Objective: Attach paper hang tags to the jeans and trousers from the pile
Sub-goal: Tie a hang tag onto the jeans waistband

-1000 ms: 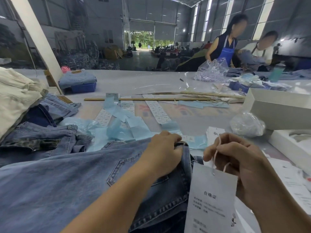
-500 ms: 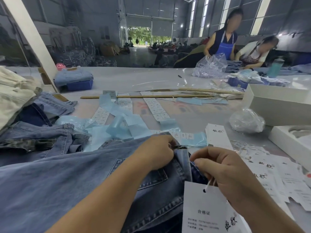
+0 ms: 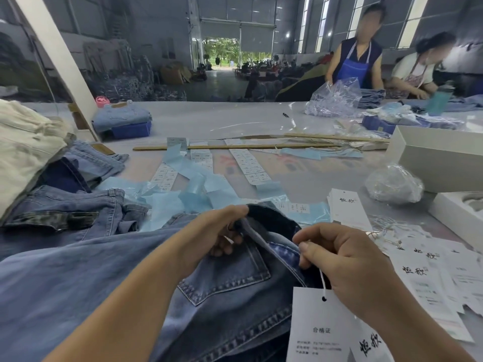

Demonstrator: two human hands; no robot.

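- Jeans (image 3: 104,283) lie across the near surface (image 3: 235,121) under both my hands, back pocket up, waistband lifted.
- My left hand (image 3: 222,233) has its grip clamped on the waistband edge, fingers curled round the fold.
- My right hand (image 3: 345,259) pinches the white string (image 3: 322,282); the tag (image 3: 321,327) hangs from it just below, over the denim.
- Risk, as I judge it: the string could slip from the pinch before it is looped, since only the fingertips hold it; or the waistband could sag if my left grip eases.
- The hanging tag might catch the loose tags (image 3: 428,278) spread to the right and drag them.
- Room: the far surface is open; the pile (image 3: 65,205) crowds the left, white boxes (image 3: 439,163) hem the right, paper strips (image 3: 198,184) lie just beyond.
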